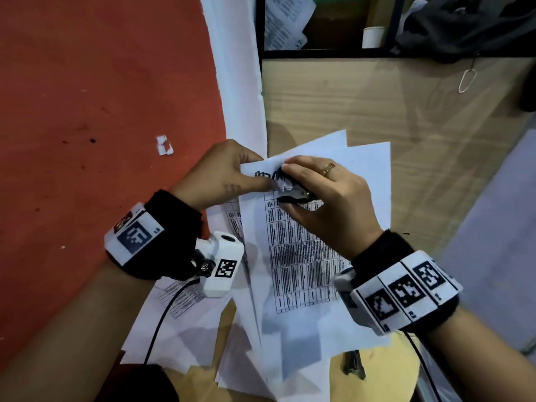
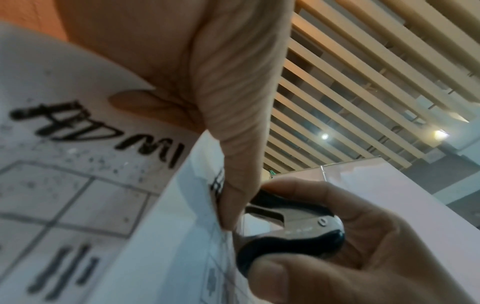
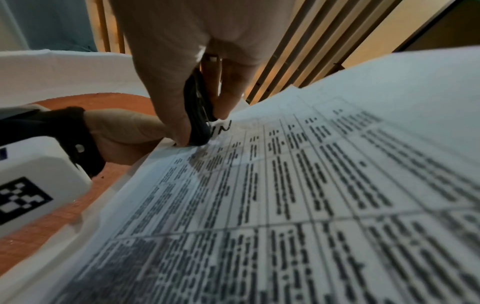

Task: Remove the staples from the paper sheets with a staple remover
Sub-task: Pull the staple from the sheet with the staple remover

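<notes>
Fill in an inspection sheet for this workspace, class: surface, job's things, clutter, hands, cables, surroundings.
Surface: wooden desk beside a red floor.
Job's things: printed paper sheets, corner lifted; black staple remover at that corner.
Clutter: stapler near the front edge; paper scrap on the floor.
Hands: left hand pinches the sheets' corner; right hand grips the staple remover.
Cables: black cables run from both wrist cameras.
Surroundings: paper cup and dark bag behind.

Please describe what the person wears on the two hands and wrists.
Each wrist carries a black fabric band with white blocks printed with black square markers. The left hand has a white camera box below its wrist, with a black cable. The right hand wears a gold ring; a black cable also leaves that wrist.
</notes>
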Demonstrator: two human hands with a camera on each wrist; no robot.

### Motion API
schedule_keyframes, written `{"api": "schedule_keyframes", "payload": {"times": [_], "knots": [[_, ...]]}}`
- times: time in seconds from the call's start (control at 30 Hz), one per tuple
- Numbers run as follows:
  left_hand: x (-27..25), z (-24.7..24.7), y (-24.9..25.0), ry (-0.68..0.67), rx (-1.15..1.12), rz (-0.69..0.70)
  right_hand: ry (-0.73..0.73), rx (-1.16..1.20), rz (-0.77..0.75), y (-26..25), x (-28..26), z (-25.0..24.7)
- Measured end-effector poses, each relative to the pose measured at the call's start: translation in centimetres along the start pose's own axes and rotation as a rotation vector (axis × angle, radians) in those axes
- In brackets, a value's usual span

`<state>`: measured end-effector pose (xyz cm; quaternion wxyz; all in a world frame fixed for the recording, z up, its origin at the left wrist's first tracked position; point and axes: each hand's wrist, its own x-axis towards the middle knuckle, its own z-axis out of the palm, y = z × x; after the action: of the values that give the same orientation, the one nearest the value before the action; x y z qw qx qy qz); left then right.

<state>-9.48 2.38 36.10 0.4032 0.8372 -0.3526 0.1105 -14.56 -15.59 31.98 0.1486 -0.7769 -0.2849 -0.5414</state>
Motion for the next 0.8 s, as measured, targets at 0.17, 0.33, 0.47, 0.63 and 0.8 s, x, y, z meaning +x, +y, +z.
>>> {"api": "schedule_keyframes", "payload": {"times": [0.17, 0.33, 0.47, 0.63, 0.8], "knots": [[-0.1, 0.0, 0.4, -0.011, -0.035, -0.01, -0.042, 0.056, -0.051, 0.0, 0.2, -0.1], [-0.1, 0.3, 0.4, -0.022, -0.044, -0.022, -0.091, 0.039, -0.093, 0.0, 0.5, -0.1], [-0.1, 0.1, 0.3, -0.038, -0.036, 0.012, -0.109, 0.014, -0.135, 0.1, 0.8, -0.1], [-0.2, 0.1, 0.4, -0.059, -0.018, -0.011, -0.127, -0.021, -0.201, 0.3, 0.8, 0.4], [-0.3, -0.1, 0.2, -0.087, -0.035, -0.011, -0.124, -0.016, -0.22, 0.3, 0.6, 0.9]]}}
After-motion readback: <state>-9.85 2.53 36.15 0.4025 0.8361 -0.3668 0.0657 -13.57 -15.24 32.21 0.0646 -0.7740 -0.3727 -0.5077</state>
